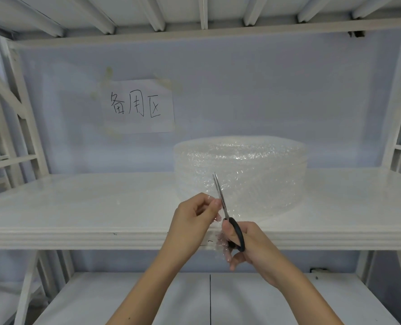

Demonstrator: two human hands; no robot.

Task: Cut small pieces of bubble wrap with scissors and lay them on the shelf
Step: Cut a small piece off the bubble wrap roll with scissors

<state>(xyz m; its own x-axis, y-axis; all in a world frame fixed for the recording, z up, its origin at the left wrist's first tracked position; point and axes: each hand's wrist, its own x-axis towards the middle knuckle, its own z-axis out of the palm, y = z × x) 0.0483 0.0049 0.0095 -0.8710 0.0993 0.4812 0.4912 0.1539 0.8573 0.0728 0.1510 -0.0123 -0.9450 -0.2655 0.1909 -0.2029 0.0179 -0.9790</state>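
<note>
A big roll of clear bubble wrap stands on the white shelf, right of centre. A loose sheet from it hangs down over the shelf's front edge. My left hand pinches the left part of that sheet near the edge. My right hand grips the black-handled scissors, blades nearly closed and pointing up and away through the sheet, just right of my left fingers. A bit of wrap hangs under the scissor handle.
A paper sign with handwritten characters is taped to the back wall. White frame posts stand at both sides. A lower shelf lies beneath, and another shelf's underside is overhead.
</note>
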